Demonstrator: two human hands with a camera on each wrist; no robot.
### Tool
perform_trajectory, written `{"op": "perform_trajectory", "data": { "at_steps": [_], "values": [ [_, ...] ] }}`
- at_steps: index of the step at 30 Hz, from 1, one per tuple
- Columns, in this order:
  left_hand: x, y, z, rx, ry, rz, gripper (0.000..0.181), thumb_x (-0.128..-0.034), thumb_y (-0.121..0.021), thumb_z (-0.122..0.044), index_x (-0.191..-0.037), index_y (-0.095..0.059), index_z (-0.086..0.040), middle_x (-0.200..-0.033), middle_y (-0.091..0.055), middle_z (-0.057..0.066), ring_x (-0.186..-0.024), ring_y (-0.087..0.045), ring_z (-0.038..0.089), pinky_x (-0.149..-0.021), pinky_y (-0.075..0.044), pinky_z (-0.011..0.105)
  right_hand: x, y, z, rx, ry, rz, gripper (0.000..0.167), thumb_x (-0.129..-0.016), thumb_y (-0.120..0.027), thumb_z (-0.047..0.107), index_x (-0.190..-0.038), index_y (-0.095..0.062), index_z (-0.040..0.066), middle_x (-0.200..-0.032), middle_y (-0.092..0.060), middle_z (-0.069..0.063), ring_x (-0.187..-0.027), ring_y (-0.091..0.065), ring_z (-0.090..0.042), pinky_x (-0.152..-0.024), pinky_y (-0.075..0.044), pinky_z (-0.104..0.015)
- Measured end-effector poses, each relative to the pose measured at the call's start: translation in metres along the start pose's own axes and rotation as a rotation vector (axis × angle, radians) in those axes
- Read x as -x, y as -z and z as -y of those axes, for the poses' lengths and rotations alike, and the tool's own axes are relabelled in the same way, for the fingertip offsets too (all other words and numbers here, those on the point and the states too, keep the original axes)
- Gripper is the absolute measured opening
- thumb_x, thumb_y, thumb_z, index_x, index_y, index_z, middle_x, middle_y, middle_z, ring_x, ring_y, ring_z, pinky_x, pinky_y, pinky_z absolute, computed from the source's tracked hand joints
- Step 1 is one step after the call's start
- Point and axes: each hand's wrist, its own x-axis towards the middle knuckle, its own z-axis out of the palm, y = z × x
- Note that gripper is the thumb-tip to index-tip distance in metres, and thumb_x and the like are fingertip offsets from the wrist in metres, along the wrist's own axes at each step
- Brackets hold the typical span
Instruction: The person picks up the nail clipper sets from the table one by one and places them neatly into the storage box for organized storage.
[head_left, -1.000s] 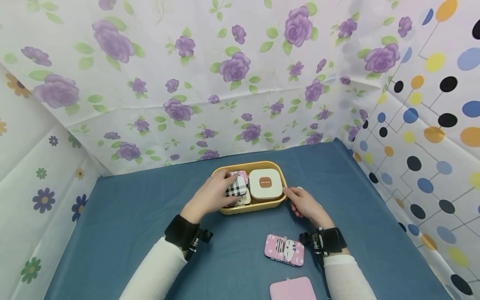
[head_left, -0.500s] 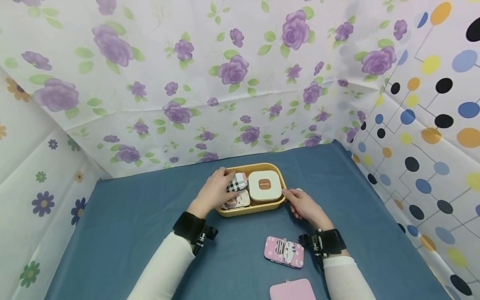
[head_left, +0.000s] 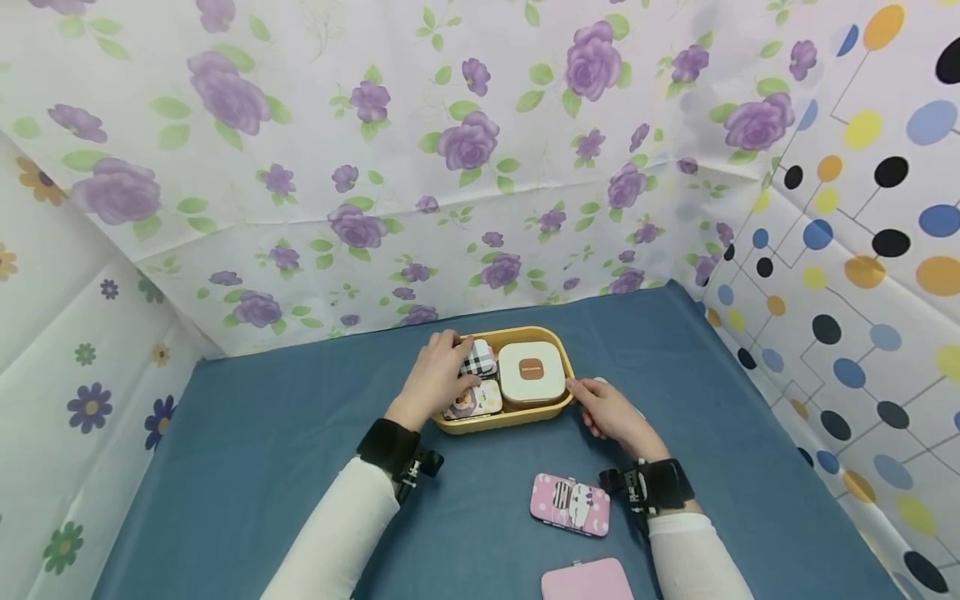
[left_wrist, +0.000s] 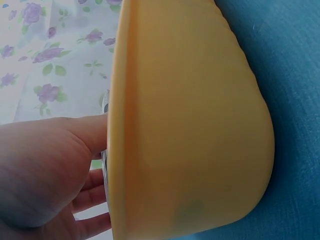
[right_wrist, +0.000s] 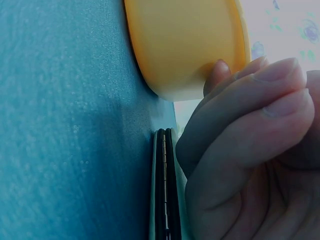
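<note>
A yellow basket [head_left: 480,423] stands on the table in the head view. Inside its left half, my left hand [head_left: 433,379] holds a black-and-white checkered case [head_left: 480,360] between thumb and fingers. In front of that case lies a cartoon-printed flat case [head_left: 480,402]; a cream square box [head_left: 531,367] fills the right half. At the basket's right end, my right hand [head_left: 611,412] pinches the rim, its other fingers curled. The left wrist view has the basket wall [left_wrist: 195,120] hiding most of the checkered case.
A pink cartoon case [head_left: 570,505] and a plain pink case [head_left: 588,581] lie on the blue cloth near the right forearm. Next to the right hand, a thin hinged case [right_wrist: 165,185] lies on the cloth. Patterned sheets [head_left: 465,208] rise behind and at both sides.
My left hand has shifted the checkered case toward the back of the basket, uncovering more of the cartoon-printed case in front. The right hand has stayed at the rim.
</note>
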Motion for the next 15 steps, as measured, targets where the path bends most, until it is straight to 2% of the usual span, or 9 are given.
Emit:
{"op": "perform_trajectory", "data": {
  "at_steps": [5, 15],
  "values": [
    [-0.0043, -0.0003, 0.0000, -0.006, 0.011, 0.019, 0.070, -0.1042, -0.073, -0.034, -0.163, -0.046, -0.008, -0.146, -0.050, 0.021, -0.130, -0.048, 0.037, -0.106, -0.044, 0.053, 0.0001, 0.0004, 0.0006, 0.013, 0.003, 0.001, 0.062, -0.109, -0.048, 0.064, -0.108, -0.063, 0.004, -0.069, -0.050, -0.003, -0.053, -0.047, -0.017, -0.051, -0.042, -0.031],
    [-0.0079, -0.0060, -0.0006, -0.034, 0.003, 0.001, 0.071, -0.1030, -0.074, -0.037, -0.162, -0.047, -0.009, -0.148, -0.047, 0.022, -0.138, -0.044, 0.039, -0.112, -0.040, 0.054, 0.0003, 0.0004, 0.0002, 0.009, 0.000, 0.000, 0.062, -0.108, -0.049, 0.065, -0.110, -0.063, 0.006, -0.069, -0.050, -0.003, -0.053, -0.047, -0.017, -0.051, -0.042, -0.031]
  ]
}}
